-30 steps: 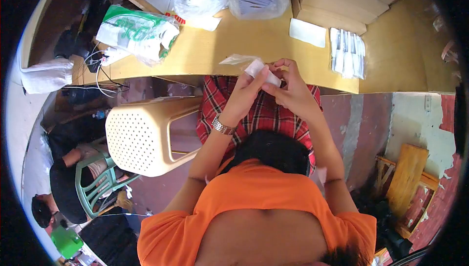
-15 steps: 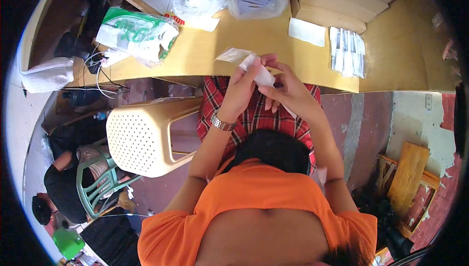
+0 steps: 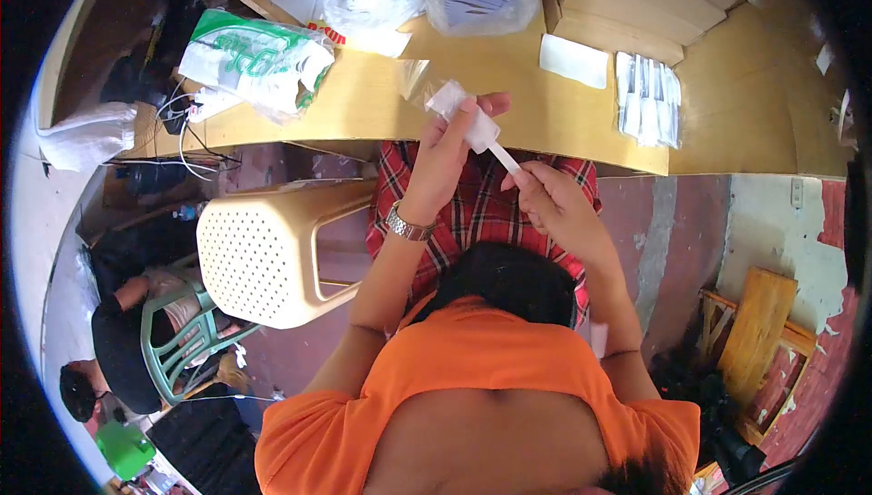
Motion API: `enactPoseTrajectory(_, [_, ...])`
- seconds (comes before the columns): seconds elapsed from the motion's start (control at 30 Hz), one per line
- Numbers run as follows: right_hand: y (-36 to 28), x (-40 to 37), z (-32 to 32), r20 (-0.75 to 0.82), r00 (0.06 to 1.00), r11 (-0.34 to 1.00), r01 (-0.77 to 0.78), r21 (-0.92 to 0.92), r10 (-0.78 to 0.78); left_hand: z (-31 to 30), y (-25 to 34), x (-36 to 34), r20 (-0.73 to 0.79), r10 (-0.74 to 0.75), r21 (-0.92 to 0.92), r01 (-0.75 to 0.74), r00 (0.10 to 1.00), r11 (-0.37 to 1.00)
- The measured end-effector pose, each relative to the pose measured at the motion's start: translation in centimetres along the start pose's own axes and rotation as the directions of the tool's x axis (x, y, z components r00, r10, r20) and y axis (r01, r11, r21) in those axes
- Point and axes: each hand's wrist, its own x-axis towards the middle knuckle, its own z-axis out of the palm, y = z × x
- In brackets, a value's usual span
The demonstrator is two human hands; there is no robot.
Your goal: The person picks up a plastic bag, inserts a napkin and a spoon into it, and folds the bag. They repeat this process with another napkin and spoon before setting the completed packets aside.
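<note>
My left hand [image 3: 445,154], with a metal watch at the wrist, pinches a folded white napkin [image 3: 480,132] between thumb and fingers. A narrow white plastic utensil handle [image 3: 505,159] sticks out of the napkin's lower end; its other end is hidden inside. The tip of that handle is gripped by the thumb and fingers of my right hand [image 3: 552,200]. Just beyond my left fingers, a small clear plastic sleeve [image 3: 412,79] lies on the yellow table [image 3: 381,104], overlapping the napkin's top in this view. Both hands are over my lap at the table's near edge.
Two plastic-lined tubs [image 3: 483,4] of thin white pieces stand at the back. Right of them are cardboard boxes [image 3: 636,0], a white sheet [image 3: 574,61] and several packed white utensils [image 3: 647,100]. A green-white plastic pack [image 3: 259,64] lies left. A cream stool [image 3: 254,259] stands beside me; a person sits behind.
My right hand has moved down and right, away from the napkin, and now grips the utensil handle. The napkin in my left hand has shifted slightly up and left.
</note>
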Motion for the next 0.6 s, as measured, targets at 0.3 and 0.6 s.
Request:
enactPoseTrajectory(0.3, [0.2, -0.5, -0.2, 0.057, 0.998, 0.988, -0.025, 0.153, 0.016, -0.6, 0.7, -0.1, 0.138, -0.043, -0.184, 0.069, 0.989, 0.98])
enactPoseTrajectory(0.6, [-0.7, -0.9, -0.9, 0.24, 0.966, 0.796, -0.216, 0.565, 0.091, -0.8, 0.9, 0.1, 0.276, 0.052, -0.453, 0.082, 0.96, 0.888])
